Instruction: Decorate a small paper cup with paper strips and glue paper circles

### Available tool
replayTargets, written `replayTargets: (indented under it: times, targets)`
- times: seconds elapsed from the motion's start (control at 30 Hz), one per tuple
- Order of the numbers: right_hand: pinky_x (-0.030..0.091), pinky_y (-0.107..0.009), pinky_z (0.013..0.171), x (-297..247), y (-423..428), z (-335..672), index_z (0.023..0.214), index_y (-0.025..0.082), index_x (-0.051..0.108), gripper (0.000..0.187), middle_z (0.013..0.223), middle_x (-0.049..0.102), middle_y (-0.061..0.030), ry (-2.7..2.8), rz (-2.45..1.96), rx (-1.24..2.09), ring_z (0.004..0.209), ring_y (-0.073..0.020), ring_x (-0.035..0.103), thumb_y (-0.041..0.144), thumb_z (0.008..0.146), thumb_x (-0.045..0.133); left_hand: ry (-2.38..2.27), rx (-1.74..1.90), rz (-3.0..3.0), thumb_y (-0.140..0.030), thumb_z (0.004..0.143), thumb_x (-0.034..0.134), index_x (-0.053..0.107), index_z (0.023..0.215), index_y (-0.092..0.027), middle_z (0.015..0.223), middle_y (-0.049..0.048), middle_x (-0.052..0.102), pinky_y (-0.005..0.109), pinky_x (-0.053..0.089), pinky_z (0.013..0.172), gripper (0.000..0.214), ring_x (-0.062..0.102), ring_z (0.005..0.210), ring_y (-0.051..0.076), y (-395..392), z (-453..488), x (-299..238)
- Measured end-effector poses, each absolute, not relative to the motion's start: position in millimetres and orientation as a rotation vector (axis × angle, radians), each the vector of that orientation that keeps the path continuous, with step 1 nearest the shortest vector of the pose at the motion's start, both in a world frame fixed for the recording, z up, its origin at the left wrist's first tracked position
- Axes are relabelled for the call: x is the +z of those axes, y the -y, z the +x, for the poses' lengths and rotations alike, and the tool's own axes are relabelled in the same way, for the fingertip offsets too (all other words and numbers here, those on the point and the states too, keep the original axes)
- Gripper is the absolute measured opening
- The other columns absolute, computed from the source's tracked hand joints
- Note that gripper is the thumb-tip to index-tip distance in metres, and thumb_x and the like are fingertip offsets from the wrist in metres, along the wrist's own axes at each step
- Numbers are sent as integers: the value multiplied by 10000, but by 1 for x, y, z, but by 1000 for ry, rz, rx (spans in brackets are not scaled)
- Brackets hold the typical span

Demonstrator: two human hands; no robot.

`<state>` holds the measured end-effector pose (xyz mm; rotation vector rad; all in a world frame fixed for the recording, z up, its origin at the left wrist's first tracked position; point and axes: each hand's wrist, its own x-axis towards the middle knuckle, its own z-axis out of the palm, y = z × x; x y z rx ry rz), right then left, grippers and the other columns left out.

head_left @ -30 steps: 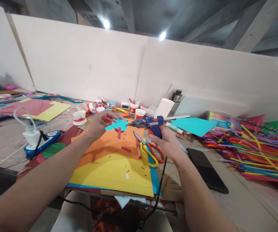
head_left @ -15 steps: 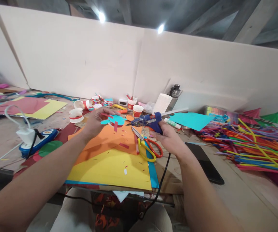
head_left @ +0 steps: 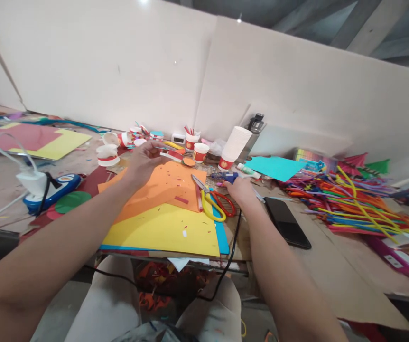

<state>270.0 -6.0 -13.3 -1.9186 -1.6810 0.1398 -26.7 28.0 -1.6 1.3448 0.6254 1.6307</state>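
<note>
My left hand (head_left: pixel 143 164) is closed, pinching a small paper cutout with red and white strips (head_left: pixel 171 155) above the orange sheet (head_left: pixel 136 197). The cutout is seen nearly edge-on, so most of its face is hidden. My right hand (head_left: pixel 243 191) is wrapped round a blue hot glue gun (head_left: pixel 230 177), held low at the tabletop with its nozzle to the left. Just left of that hand lie scissors (head_left: pixel 216 206) with red and yellow handles, partly over the orange and yellow sheets (head_left: pixel 165 232). Small paper scraps are scattered over both sheets.
Paper cups (head_left: pixel 200 153) and a tall cup stack (head_left: pixel 236 142) stand behind. A phone (head_left: pixel 286 223) lies right of my right forearm, before a pile of pipe cleaners (head_left: pixel 350 204). The glue gun's black cord (head_left: pixel 236 237) hangs over the front edge. A power strip (head_left: pixel 53 192) sits left.
My right hand has lowered the glue gun away from the cutout to the tabletop. My left hand has tilted the cutout from face-on to nearly edge-on. The view has shifted slightly.
</note>
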Motion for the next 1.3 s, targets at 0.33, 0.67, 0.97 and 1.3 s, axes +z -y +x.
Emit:
replayTargets:
  times: [0.33, 0.67, 0.97, 1.3]
  targets:
    - [446, -279, 750, -15, 40, 171, 853, 174, 664, 144, 890, 658, -28, 2272, -1455, 472, 785, -141, 582, 232, 747, 743, -609, 1618, 1286, -192, 495, 908, 628, 776, -181, 636, -35, 613, 252, 442, 554, 397, 579, 581, 117, -29, -23, 0]
    - [434, -307, 776, -12, 46, 154, 788, 158, 634, 167, 889, 636, -91, 2507, -1579, 200, 840, -181, 581, 115, 878, 500, -596, 1619, 1323, -227, 472, 927, 613, 728, -181, 567, -62, 561, 226, 428, 506, 408, 536, 524, 88, -28, -21, 3]
    - [376, -272, 679, -18, 37, 164, 816, 193, 522, 140, 852, 629, -48, 2279, -1554, 407, 749, -154, 536, 81, 859, 450, -674, 1600, 1326, -165, 514, 907, 614, 740, -161, 601, -32, 588, 252, 417, 548, 371, 570, 583, 119, -32, -24, -1]
    - [384, -243, 540, -16, 34, 181, 825, 238, 433, 60, 701, 579, 33, 1764, -1375, 697, 559, -120, 518, 261, 877, 453, -534, 1577, 1532, -326, 531, 920, 681, 804, -187, 879, 75, 750, 336, 560, 754, 388, 708, 854, 226, -15, -23, 3]
